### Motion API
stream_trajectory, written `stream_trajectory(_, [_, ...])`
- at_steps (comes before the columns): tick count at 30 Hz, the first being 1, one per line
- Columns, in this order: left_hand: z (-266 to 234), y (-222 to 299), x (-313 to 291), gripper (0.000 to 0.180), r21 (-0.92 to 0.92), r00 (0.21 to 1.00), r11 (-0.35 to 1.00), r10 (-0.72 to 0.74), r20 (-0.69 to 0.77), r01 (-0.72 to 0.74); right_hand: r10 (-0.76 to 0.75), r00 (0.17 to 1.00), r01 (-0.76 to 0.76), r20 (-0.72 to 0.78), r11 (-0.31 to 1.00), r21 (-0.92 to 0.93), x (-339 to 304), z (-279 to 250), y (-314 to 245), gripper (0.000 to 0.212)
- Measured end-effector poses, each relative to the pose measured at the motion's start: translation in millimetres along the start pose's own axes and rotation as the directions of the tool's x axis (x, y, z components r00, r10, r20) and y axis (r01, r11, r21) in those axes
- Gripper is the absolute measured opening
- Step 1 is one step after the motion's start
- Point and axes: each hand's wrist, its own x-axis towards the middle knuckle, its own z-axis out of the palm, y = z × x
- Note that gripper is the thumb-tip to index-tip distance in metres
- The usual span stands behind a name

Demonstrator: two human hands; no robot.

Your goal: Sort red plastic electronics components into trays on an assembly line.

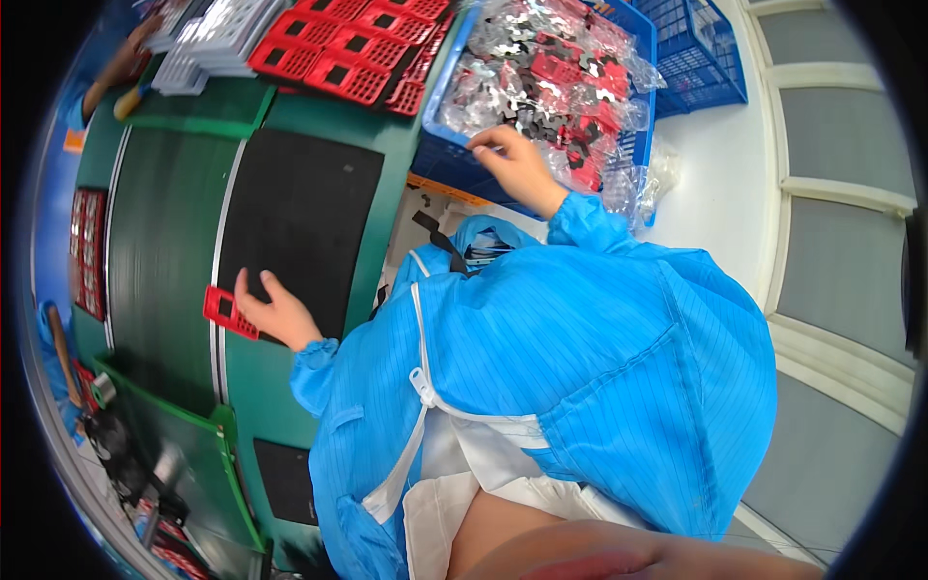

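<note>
A red perforated plastic panel (221,308) with a rectangular cutout lies at the edge between the green belt and the black mat (290,222). My left hand (278,311) rests over the panel's near end, thumb and forefinger spread apart, covering part of it. Farther right, my right hand (522,169) hovers at the near rim of a blue crate (432,124), fingers loosely stretched and nothing visible in them. Inside the crate are many small red, black and clear-bagged pieces (556,72).
Stacked red panels (338,58) stand beyond the mat, with white trays (208,43) beside them. A green conveyor belt (159,242) runs along the left, carrying a red panel group (88,251). Other people's arms (116,63) show at the far left. Another blue crate (691,58) stands right.
</note>
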Motion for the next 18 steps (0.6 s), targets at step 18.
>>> stream_trajectory(18, [157,151,-116,0.03,0.022,0.82,0.981,-0.175,0.545,0.194,-0.226,0.973,0.176,0.048,0.592,-0.786,235,-184,314,0.072])
